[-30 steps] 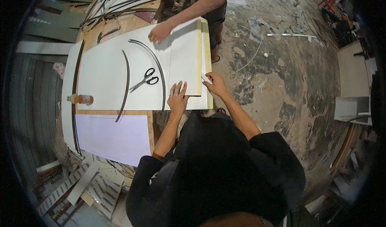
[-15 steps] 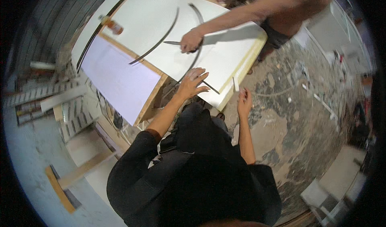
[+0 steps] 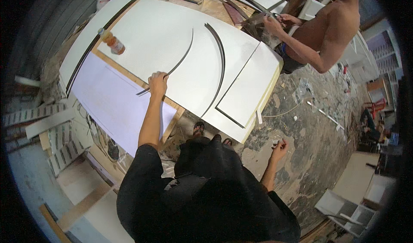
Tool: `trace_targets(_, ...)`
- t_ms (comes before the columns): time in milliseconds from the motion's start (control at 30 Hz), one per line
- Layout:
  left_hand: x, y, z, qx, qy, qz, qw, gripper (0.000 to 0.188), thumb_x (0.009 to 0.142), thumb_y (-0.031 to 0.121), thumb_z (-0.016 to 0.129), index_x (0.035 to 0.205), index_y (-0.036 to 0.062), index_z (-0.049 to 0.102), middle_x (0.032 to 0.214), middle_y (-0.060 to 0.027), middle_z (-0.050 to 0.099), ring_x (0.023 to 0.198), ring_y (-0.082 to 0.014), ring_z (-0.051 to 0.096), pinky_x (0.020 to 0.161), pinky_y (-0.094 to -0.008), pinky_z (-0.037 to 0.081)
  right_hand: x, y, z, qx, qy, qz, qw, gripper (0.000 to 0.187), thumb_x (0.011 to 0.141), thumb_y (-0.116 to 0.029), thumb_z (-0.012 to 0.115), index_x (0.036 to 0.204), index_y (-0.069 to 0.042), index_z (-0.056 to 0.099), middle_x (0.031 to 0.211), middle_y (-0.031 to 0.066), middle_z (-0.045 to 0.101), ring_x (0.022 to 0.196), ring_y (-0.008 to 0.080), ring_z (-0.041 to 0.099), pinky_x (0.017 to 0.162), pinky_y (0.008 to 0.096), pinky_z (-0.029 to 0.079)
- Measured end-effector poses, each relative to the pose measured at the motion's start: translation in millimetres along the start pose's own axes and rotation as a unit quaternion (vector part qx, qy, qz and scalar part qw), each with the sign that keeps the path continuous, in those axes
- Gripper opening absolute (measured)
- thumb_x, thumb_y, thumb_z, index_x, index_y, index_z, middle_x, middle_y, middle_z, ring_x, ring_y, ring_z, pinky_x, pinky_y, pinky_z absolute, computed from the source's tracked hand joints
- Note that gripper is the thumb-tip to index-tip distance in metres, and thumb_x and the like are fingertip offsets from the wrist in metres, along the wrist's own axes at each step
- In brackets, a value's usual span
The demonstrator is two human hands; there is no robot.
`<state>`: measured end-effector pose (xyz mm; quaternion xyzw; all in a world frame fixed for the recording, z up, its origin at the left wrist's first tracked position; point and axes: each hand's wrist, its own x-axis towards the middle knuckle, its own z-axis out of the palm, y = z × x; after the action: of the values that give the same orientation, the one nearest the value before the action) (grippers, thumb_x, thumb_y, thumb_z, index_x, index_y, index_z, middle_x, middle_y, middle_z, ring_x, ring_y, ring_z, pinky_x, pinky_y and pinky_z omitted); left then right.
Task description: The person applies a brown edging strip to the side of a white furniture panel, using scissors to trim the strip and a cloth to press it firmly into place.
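Note:
My left hand (image 3: 158,83) is closed round the lower part of a thin dark curved strip (image 3: 185,53), which lies across the white board (image 3: 150,32). Right of it lies another dark curved strip (image 3: 222,62), looking doubled along its upper part. A dark L-shaped line or strip (image 3: 230,117) marks the board's right part. Off the board's near right corner, low over the floor, my right hand (image 3: 281,148) has its fingers curled. Something small and whitish shows at its fingertips, too small to name. A short white piece (image 3: 259,116) sticks out from the yellowish board edge.
A bottle with orange contents (image 3: 112,43) stands at the board's left. A pale lilac sheet (image 3: 116,101) lies beside the board. At the far right a co-worker (image 3: 327,36) holds a small object in both hands. Debris and a white strip (image 3: 325,114) lie on the floor.
My left hand has moved left from the board's near edge and taken hold of the curved strip. My right hand has moved away from the board. The co-worker's arm, with a blade, has drawn back.

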<state>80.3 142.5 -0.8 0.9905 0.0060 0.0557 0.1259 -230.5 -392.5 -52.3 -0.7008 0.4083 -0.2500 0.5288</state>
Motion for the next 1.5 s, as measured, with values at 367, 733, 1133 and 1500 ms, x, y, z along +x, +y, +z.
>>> trace_targets(367, -125.5, 140.9, -85.3, -0.456, -0.079, 0.16, 0.872, 0.028, 0.094, 0.01, 0.061, 0.12, 0.0031, 0.059, 0.084, -0.01, 0.07, 0.067, -0.0138, 0.064, 0.06, -0.0273, 0.052, -46.0, -234.7, 133.1, 0.17, -0.29, -0.066, 0.94, 0.028, 0.096, -0.018, 0.058, 0.118, 0.0, 0.061, 0.099, 0.0082, 0.065, 0.083, 0.0129, 0.062, 0.076, 0.0271, 0.051)
trace_targets(733, -195.2, 253.3, -67.7, -0.393, -0.3, 0.052, 0.868, 0.036, 0.092, 0.011, 0.059, 0.127, 0.0044, 0.057, 0.08, -0.0112, 0.07, 0.068, -0.0152, 0.068, 0.064, -0.0291, 0.053, 74.3, -204.3, 136.7, 0.361, -0.243, 0.042, 0.899, 0.049, 0.09, -0.016, 0.068, 0.132, -0.003, 0.048, 0.09, 0.0075, 0.071, 0.081, 0.0115, 0.066, 0.067, 0.0242, 0.05)
trace_targets(1133, -271.2, 310.2, -20.7, -0.295, -0.184, 0.011, 0.937, 0.04, 0.091, 0.024, 0.06, 0.123, 0.0012, 0.057, 0.098, -0.0192, 0.067, 0.088, -0.0293, 0.066, 0.078, -0.0368, 0.05, 179.6, -145.7, 113.6, 0.371, -0.347, 0.129, 0.852, 0.053, 0.09, -0.019, 0.068, 0.135, -0.001, 0.045, 0.096, 0.006, 0.068, 0.081, 0.0097, 0.06, 0.062, 0.0261, 0.05)
trace_targets(1500, -235.2, 339.7, -63.4, -0.393, -0.18, -0.047, 0.9, 0.052, 0.084, 0.008, 0.071, 0.132, 0.0004, 0.052, 0.124, -0.0176, 0.06, 0.112, -0.0217, 0.058, 0.095, -0.0331, 0.045, 204.8, -192.6, 108.6, 0.399, -0.313, 0.104, 0.855, 0.06, 0.085, -0.013, 0.073, 0.133, 0.007, 0.043, 0.088, 0.0092, 0.064, 0.071, 0.0148, 0.059, 0.06, 0.0285, 0.051)
